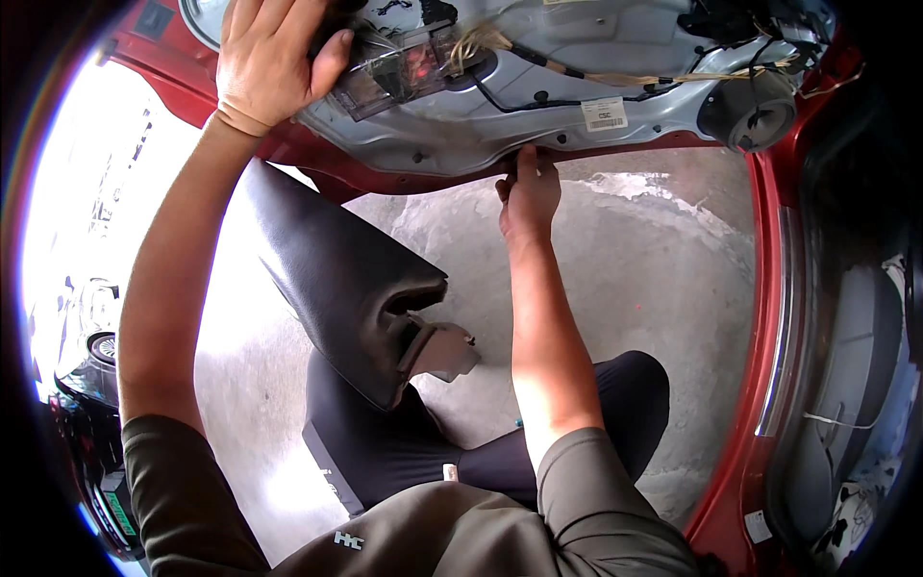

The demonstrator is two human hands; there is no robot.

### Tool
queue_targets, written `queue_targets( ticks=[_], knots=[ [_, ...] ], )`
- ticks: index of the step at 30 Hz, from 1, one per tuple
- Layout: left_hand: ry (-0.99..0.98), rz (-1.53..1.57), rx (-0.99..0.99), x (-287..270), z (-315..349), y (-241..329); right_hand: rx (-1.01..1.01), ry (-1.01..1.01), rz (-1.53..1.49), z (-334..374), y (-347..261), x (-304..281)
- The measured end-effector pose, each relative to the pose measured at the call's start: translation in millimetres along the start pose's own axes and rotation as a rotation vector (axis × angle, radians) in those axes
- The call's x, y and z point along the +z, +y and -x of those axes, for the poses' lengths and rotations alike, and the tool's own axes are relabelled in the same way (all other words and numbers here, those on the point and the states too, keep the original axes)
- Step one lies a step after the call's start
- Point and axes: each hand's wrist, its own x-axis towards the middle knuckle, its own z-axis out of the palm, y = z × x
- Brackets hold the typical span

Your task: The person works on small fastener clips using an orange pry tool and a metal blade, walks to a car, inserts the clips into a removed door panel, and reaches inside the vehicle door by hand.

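Note:
A red car door (pixel 769 240) stands open in front of me, its trim off and the grey inner metal panel (pixel 577 106) bare, with wiring (pixel 673 77) and a round speaker (pixel 755 115) showing. My left hand (pixel 264 62) reaches up and grips a clear plastic part (pixel 404 72) on the panel's upper left. My right hand (pixel 527 192) pinches the lower edge of the door under the panel. A black door trim panel (pixel 336 279) leans against my lap below the door.
Concrete floor (pixel 635 260) lies under the door. The car's sill and door opening (pixel 846 365) curve along the right. A dark vehicle with a wheel (pixel 101 346) stands at far left in bright light. My bent knee (pixel 635 394) is in black trousers.

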Motion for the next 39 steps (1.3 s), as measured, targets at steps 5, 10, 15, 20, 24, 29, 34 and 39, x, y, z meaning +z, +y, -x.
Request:
queue_targets(
  ticks=[5,10,15,20,24,29,34,39],
  knots=[
    [0.011,-0.004,-0.001,0,-4,3,-0.068,-0.029,0.026,4,3,-1],
    [0.033,-0.016,-0.016,-2,-11,6,-0.441,-0.013,0.359,-5,-8,-10],
    [-0.007,-0.013,-0.007,-6,-7,-1,-0.547,-0.104,0.992,0,-30,-20],
    [-0.011,-0.006,-0.014,1,-1,1,-0.584,-0.108,1.013,-1,-18,-31],
    [-0.005,-0.004,-0.011,3,0,4,-0.592,-0.113,0.937,2,-17,-31],
    [0.013,-0.001,-0.005,3,0,2,-0.351,-0.114,0.579,6,-17,-24],
    [-0.001,-0.028,-0.016,-1,7,-2,0.215,-0.145,0.122,-1,-36,-12],
    [-0.003,-0.022,-0.026,-1,9,0,0.245,-0.154,0.186,-2,-26,-16]
  ],
)
